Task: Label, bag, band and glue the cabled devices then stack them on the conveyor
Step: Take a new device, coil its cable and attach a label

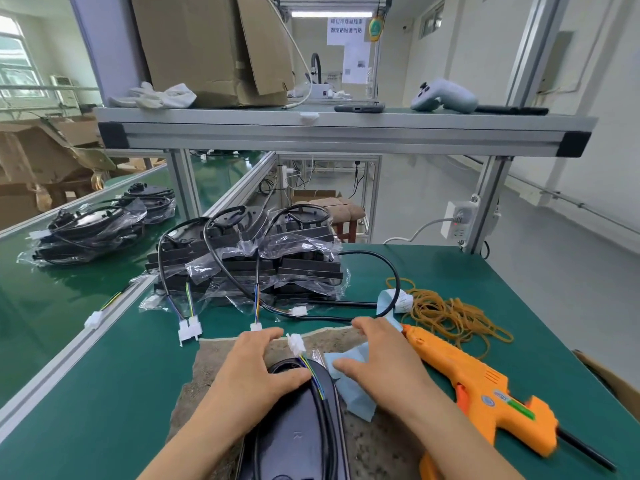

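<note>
A black oval device [298, 431] with a cable and white connector [295, 342] lies on a brown mat [194, 372] in front of me. My left hand [256, 368] rests on the device's near end, thumb against the cable. My right hand [377, 355] lies flat on a light blue label strip [356, 400] beside the device. A pile of bagged black devices [249, 261] with dangling connectors sits behind the mat. More bagged devices [97, 226] are stacked on the green conveyor [52, 306] at left.
An orange glue gun [481, 389] lies right of my right hand. Tan rubber bands [446, 313] and a label roll [401, 301] sit behind it. An aluminium shelf [346, 129] overhead holds a cardboard box [214, 46], gloves and a grey controller [443, 97].
</note>
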`<state>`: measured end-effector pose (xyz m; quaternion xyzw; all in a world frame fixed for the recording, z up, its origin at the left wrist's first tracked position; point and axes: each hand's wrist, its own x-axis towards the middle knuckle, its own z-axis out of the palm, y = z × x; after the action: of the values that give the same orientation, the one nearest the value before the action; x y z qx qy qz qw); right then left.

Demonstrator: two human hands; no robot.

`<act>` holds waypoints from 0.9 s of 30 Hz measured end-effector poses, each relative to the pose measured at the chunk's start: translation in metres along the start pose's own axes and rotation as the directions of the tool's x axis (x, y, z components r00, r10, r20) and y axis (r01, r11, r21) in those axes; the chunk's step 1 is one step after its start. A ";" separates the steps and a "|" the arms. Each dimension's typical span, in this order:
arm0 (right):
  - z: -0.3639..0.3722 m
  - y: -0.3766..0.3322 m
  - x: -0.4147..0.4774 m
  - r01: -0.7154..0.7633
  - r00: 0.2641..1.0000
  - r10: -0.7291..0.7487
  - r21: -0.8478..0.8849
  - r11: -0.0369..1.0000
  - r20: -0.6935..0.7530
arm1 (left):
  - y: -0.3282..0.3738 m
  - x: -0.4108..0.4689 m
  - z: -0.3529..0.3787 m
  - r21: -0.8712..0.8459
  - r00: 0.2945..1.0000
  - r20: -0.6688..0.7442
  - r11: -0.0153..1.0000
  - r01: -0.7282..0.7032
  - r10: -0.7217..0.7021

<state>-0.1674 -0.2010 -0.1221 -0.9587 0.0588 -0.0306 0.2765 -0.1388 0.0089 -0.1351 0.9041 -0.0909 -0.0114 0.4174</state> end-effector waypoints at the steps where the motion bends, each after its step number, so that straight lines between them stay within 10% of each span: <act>1: 0.002 -0.005 0.005 -0.009 0.999 0.010 -0.034 0.999 0.040 | 0.003 0.000 -0.001 0.004 0.999 -0.032 1.000 -0.022 0.022; 7: -0.009 -0.004 0.023 0.021 0.997 -0.039 0.243 0.970 0.072 | 0.023 -0.008 -0.009 0.013 0.944 -0.246 0.975 -0.223 0.219; 11: -0.027 0.004 0.019 0.020 0.986 0.108 0.727 0.687 -0.129 | 0.048 -0.013 -0.002 -0.109 0.930 -0.242 0.944 -0.310 0.277; 15: -0.029 -0.016 -0.001 0.328 0.900 -0.081 0.543 0.773 -0.429 | 0.084 0.005 0.008 -0.367 0.998 -0.008 0.928 -0.065 0.067; 18: -0.019 -0.020 -0.013 0.445 0.870 -0.295 0.373 0.814 -0.395 | 0.100 0.022 0.014 -0.623 0.943 0.325 0.734 0.271 -0.072; 27: -0.030 0.012 -0.002 0.095 0.958 0.101 0.629 0.772 -0.269 | 0.093 0.038 0.034 -0.700 0.992 0.075 0.703 0.123 -0.099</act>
<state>-0.1734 -0.2269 -0.1035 -0.7937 0.0862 -0.1868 0.5724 -0.1187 -0.0818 -0.0847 0.6807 -0.0316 -0.0846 0.7270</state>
